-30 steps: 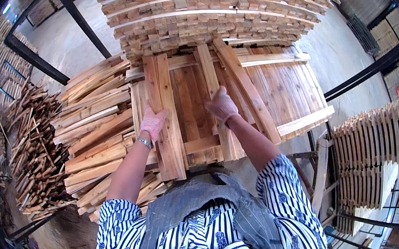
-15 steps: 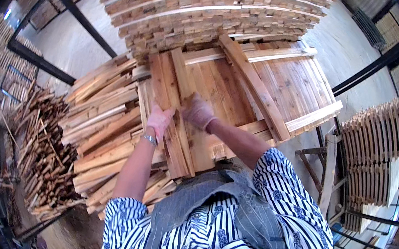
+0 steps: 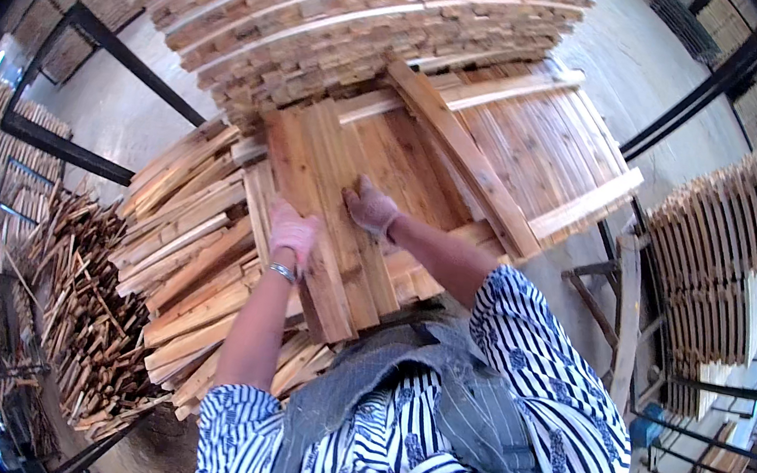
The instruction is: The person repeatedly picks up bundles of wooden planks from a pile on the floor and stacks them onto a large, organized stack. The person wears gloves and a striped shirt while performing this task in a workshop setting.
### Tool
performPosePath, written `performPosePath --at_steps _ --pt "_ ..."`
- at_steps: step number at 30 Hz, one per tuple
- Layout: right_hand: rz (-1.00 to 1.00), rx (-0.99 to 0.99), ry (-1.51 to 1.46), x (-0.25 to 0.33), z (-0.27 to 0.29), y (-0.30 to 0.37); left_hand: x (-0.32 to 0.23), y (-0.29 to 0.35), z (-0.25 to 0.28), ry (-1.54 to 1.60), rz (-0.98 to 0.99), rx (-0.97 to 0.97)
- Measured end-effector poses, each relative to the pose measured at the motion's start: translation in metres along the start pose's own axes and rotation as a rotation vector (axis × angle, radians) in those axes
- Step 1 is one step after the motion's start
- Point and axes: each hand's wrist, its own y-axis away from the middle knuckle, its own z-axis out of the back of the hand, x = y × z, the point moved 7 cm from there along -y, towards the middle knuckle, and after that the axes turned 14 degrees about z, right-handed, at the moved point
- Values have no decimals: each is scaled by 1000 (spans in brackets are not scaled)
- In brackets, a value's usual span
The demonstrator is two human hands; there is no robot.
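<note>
Several planed wooden boards (image 3: 335, 170) lie side by side in front of me, running away from my body. My left hand (image 3: 292, 231), in a pale pinkish glove, grips the left edge of these boards. On their right edge is my right hand (image 3: 372, 209), also gloved, its fingers closed over the side and its thumb toward the board faces. The undersides of the boards and some fingertips are hidden. Beneath and to the right spreads a wide panel of boards (image 3: 522, 145), with a loose thick board (image 3: 464, 157) lying slantwise across it.
Rough boards (image 3: 199, 233) are heaped left of the boards I hold. A high stack of timber (image 3: 356, 31) rises just beyond. Scrap sticks (image 3: 92, 334) pile up on the lower left. A black metal frame (image 3: 116, 62) stands left, and slatted stacks (image 3: 715, 268) stand right.
The narrow board between my hands, turned at an angle before, now lies flat beside the others. My right hand has opened slightly away from my left, and the view has shifted a little.
</note>
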Motion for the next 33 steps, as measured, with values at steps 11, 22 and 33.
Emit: performPosePath --at_steps 11,22,33 --pt "-25 26 724 -37 216 40 -105 65 22 412 -67 242" --pt "-58 26 673 -60 219 31 -98 41 -59 -554 -138 -270" --pt "-19 -19 557 -51 200 37 -99 55 -73 -580 -4 -246"
